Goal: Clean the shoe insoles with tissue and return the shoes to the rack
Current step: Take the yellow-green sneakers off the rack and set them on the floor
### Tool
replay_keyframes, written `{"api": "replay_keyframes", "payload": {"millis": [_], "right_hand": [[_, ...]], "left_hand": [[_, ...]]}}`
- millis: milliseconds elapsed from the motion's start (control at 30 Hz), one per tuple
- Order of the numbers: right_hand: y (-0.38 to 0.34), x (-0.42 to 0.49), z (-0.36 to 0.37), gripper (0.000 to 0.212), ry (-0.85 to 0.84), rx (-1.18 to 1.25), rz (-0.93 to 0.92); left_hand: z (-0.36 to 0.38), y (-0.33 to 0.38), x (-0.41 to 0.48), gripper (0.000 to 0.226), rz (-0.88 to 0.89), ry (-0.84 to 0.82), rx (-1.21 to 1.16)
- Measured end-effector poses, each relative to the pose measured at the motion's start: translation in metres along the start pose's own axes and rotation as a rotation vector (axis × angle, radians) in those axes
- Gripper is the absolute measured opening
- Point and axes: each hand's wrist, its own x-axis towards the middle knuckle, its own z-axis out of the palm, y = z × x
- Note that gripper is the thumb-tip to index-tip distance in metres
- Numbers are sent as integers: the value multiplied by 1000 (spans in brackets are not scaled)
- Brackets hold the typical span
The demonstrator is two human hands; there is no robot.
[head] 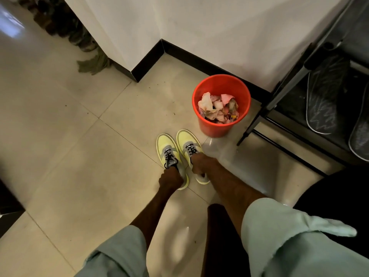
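Two yellow sneakers with grey tongues and black laces stand side by side on the tiled floor, toes pointing away from me. My left hand (170, 179) grips the heel opening of the left sneaker (166, 148). My right hand (201, 163) grips the collar of the right sneaker (186, 140), its fingers tucked inside. The insoles are hidden. No tissue shows in either hand.
A red bin (220, 124) with crumpled tissues stands just beyond the sneakers to the right. A black metal shoe rack (287, 92) holding dark shoes (323, 96) fills the right side. A white wall corner with black skirting (149, 60) lies ahead, a mop (93, 63) at left.
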Motion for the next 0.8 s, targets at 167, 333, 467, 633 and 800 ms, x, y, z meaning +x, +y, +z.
{"api": "replay_keyframes", "payload": {"millis": [167, 333, 467, 633, 800], "right_hand": [[0, -24, -39, 33, 113, 36, -84], [27, -75, -91, 31, 293, 126, -122], [55, -140, -124, 29, 427, 121, -112], [103, -229, -140, 22, 710, 254, -100], [160, -320, -120, 16, 944, 446, -30]], "left_hand": [[-42, 33, -26, 14, 240, 150, -179], [-84, 91, -66, 10, 468, 314, -373], [-103, 137, -107, 28, 627, 353, -396], [-122, 195, -161, 8, 912, 358, -296], [-131, 255, -237, 8, 1157, 272, -132]]}}
